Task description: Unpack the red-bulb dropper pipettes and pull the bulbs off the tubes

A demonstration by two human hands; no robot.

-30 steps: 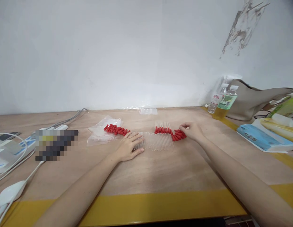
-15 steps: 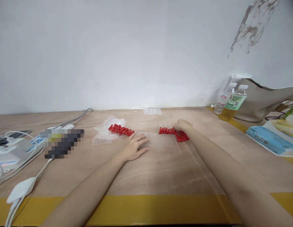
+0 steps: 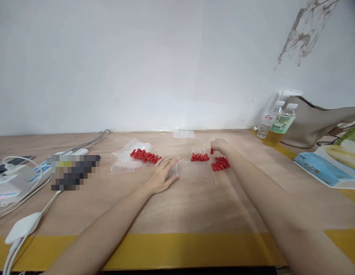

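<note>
Two bare hands are at work on a wooden table [image 3: 177, 206] with a yellow strip along its near edge. Left hand [image 3: 161, 175] lies flat, fingers spread and holding nothing, its fingertips resting on the left end of a row of clear glass tubes [image 3: 194, 172] laid side by side at the table's centre. Right hand [image 3: 219, 145] is raised just behind the row, thumb and fingers pinched on one small red cap [image 3: 212, 151]. Directly below that hand sits a loose heap of red caps [image 3: 220, 163], touching the right end of the row. A short line of capped tubes [image 3: 199, 155] lies just behind the clear row. A second heap of red caps [image 3: 145, 156] rests on a clear plastic bag [image 3: 123, 162] to the left. Two drink bottles [image 3: 276, 123] stand at the far right beside a beige bag [image 3: 317, 124]. White cables [image 3: 28, 183] lie along the left side.
</note>
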